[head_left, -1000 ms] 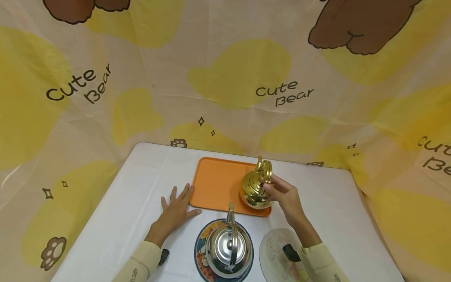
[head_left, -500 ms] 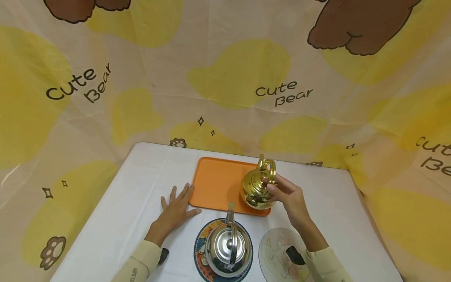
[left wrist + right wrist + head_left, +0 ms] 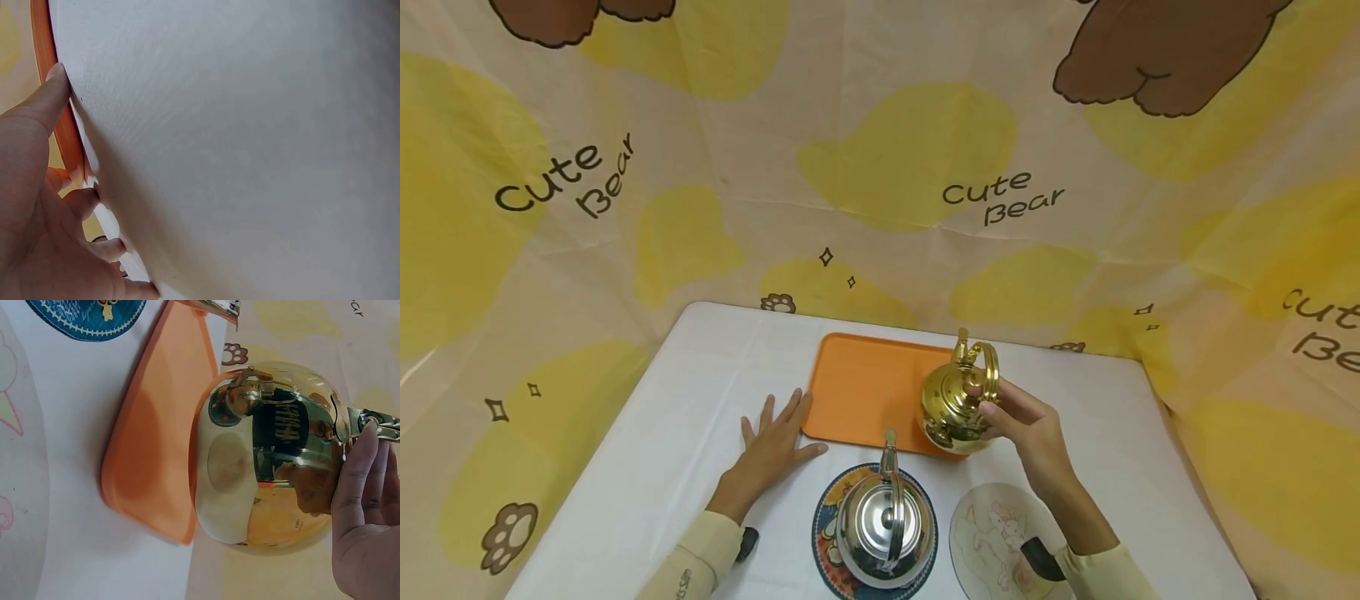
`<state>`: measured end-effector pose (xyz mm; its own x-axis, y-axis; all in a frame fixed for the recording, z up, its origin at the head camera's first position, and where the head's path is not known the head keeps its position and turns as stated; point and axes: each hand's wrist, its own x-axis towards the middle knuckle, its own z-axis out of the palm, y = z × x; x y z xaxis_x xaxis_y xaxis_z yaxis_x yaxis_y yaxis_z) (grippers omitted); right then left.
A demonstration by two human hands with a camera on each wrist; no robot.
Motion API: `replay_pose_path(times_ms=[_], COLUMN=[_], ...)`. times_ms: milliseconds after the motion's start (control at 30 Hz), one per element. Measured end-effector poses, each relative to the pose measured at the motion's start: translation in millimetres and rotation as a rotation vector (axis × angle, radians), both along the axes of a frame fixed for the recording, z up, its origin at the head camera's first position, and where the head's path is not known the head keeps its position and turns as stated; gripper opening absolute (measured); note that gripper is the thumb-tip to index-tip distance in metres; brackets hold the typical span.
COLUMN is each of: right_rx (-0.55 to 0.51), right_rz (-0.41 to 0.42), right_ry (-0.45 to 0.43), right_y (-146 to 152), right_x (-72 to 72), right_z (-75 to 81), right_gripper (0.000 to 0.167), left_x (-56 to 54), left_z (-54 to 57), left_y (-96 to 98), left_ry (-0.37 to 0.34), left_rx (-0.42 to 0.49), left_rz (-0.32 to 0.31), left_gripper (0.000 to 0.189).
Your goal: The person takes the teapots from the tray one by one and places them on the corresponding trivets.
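In the head view my right hand (image 3: 1033,437) grips the arched handle of a shiny gold teapot (image 3: 953,408). The pot hangs over the right end of an orange tray (image 3: 861,392); in the right wrist view the gold teapot (image 3: 269,462) looks raised off that tray (image 3: 150,425). My left hand (image 3: 771,454) lies flat on the white tablecloth with its fingers spread, fingertips at the tray's left edge. The left wrist view shows the left hand (image 3: 37,206) near the orange rim (image 3: 69,140). A silver teapot (image 3: 886,533) stands nearer me, handle up.
Under the silver teapot lies a round blue patterned mat (image 3: 822,533). A pale round mat (image 3: 992,533) with a faint drawing lies to its right, partly below my right sleeve (image 3: 1097,571). A yellow printed cloth (image 3: 880,167) hangs behind the white table (image 3: 722,358).
My right hand has carried the gold teapot a little to the right, toward the tray's right edge. The left hand and silver teapot have stayed in place.
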<state>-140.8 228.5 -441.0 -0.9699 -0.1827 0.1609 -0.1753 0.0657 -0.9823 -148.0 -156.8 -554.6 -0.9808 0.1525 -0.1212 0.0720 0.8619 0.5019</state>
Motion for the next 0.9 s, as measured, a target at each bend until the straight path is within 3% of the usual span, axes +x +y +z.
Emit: replay_pose_path(times_ms=[300, 900], right_rx=[-0.005, 0.022], right_rz=[0.008, -0.067], right_ry=[0.014, -0.037], right_y=[11, 28], right_x=[16.1, 58.7], right_z=[2.9, -0.6], right_gripper=[0.04, 0.037], left_x=[-0.1, 1.6], left_z=[-1.2, 3.3], left_y=[-1.3, -1.2], left_ry=[0.0, 0.002], left_rx=[-0.005, -0.028], left_rz=[0.001, -0.008], left_gripper=[0.097, 0.096])
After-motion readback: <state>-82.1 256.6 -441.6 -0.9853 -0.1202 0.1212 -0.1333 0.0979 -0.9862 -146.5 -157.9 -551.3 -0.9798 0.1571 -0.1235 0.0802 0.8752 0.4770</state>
